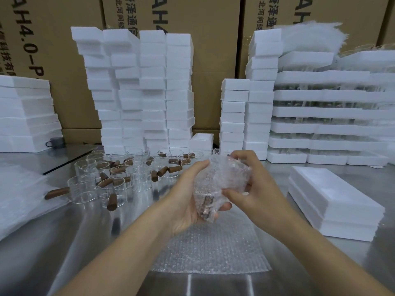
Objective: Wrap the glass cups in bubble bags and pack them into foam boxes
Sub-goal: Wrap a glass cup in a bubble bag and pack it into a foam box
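A: Hands?
B: Left hand (188, 201) cups the clear bubble bag (220, 178), dead centre, with a brown-handled glass cup (207, 202) inside. Right hand (254, 184) pinches the bag's side.
A: Rest?
B: Unwrapped glass cups (119, 182) at 10 o'clock, white foam boxes (333, 201) at 3.

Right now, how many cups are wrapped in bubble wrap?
1: the wrapped cup, held between the left hand and right hand. More may be hidden inside foam boxes.

The steel table (74, 242) is carrying glass cups (119, 178) at ten o'clock, a bubble sheet (209, 251) at six, stacked foam boxes (333, 201) at three and bubble bags (19, 195) at nine.
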The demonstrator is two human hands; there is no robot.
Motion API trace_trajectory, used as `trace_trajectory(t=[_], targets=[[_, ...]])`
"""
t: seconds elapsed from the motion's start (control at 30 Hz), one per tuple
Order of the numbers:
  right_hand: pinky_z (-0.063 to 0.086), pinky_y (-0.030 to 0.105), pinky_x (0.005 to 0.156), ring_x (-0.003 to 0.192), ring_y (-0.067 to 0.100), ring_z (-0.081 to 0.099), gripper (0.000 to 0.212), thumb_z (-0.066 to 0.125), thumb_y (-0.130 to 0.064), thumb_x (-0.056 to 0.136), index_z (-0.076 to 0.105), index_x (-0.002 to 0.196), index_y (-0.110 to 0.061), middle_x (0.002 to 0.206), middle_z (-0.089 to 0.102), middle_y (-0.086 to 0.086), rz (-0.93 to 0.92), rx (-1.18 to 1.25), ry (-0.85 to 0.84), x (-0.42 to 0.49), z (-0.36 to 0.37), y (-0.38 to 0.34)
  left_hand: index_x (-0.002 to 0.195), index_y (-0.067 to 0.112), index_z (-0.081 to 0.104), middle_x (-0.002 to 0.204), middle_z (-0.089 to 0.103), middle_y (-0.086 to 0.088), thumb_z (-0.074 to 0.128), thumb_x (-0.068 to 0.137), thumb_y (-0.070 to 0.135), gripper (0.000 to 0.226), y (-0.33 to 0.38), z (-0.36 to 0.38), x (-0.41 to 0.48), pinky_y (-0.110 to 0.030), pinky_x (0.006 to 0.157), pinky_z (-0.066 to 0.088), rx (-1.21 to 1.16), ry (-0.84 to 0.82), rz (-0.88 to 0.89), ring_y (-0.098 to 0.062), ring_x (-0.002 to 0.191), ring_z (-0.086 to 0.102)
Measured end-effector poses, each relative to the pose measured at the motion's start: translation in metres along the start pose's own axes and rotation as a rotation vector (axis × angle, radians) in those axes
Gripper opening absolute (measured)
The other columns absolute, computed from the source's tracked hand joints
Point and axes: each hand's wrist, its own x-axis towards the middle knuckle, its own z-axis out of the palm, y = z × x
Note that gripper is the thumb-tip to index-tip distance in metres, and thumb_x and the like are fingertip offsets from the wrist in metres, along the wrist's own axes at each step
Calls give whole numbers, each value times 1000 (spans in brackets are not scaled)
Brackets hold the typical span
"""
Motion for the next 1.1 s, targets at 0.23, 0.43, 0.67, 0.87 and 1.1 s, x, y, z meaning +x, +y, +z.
trace_trajectory(t=[0.23,0.43,0.67,0.87,1.1], targets=[[53,36,80,94,18,66,41,76,-4,90,66,117,-34,111,68,-10,-20,-47,-12,1,1,4,151,30,54,118,80,-16,56,103,63,58,-4,1,2,-28,47,54,-1,58,47,-30,74,78],[50,46,70,80,34,60,26,80,-6,86,66,94,-25,86,67,4,50,63,19,2,2,6,138,42,60,120,79,-13,55,108,52,32,-1,3,0,-30,46,54,-2,54,106,-34,77,78],[42,13,66,67,2,58,24,67,-53,87,77,95,-33,74,66,-13,122,99,-45,-2,5,2,127,41,60,128,73,-20,67,98,63,37,-2,0,0,-30,43,53,5,93,116,-30,70,77],[49,18,75,76,0,64,7,76,-28,96,81,98,-34,94,76,-11,144,150,-5,1,8,2,125,42,65,126,73,-13,70,100,56,29,-5,-1,5,-25,40,46,-7,144,155,-24,58,69],[52,19,71,80,7,65,23,85,-7,85,72,98,-21,91,72,-11,172,185,135,2,13,6,119,37,70,98,78,-11,70,101,51,24,-5,-1,8,-24,38,44,-34,142,147,-22,54,63]])
